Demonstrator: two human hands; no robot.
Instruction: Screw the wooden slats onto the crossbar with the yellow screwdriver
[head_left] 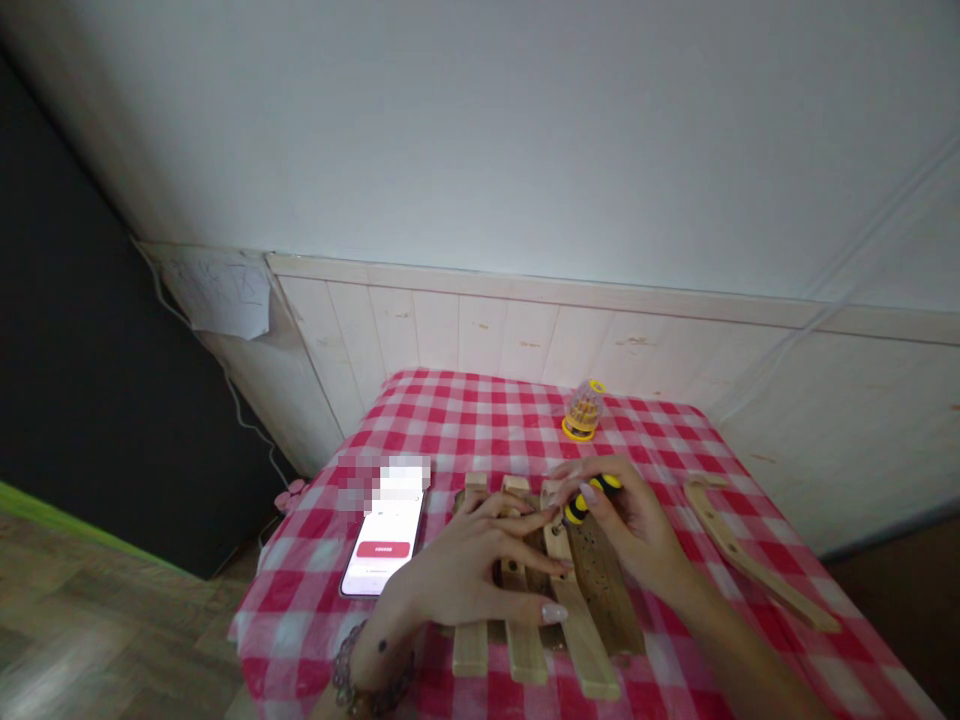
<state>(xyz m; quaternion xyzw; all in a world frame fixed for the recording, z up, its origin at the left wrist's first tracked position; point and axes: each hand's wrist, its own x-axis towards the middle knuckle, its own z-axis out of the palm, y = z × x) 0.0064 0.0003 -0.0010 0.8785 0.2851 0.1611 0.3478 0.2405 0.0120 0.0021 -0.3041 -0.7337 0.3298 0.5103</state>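
My right hand (pixel 637 525) is closed around a screwdriver (pixel 594 498) with a yellow and black handle. The tool is tilted, its lower end near a hole in the rightmost wooden slat (pixel 589 650). My left hand (pixel 476 560) lies spread across the slats, its fingertips on the rightmost one close to the screwdriver. Beside that slat are a middle slat (pixel 528 658) and a left slat (pixel 470 652), both partly hidden by this hand. All three rest side by side on a brown wooden board (pixel 611 590) with dark specks.
A lit phone (pixel 384 535) lies left of the slats. Behind them stands a clear and yellow screwdriver-bit case (pixel 583 412). One loose curved wooden piece (pixel 750 570) with holes lies at right. The red checked tablecloth (pixel 495 410) reaches a white panelled wall (pixel 487 330).
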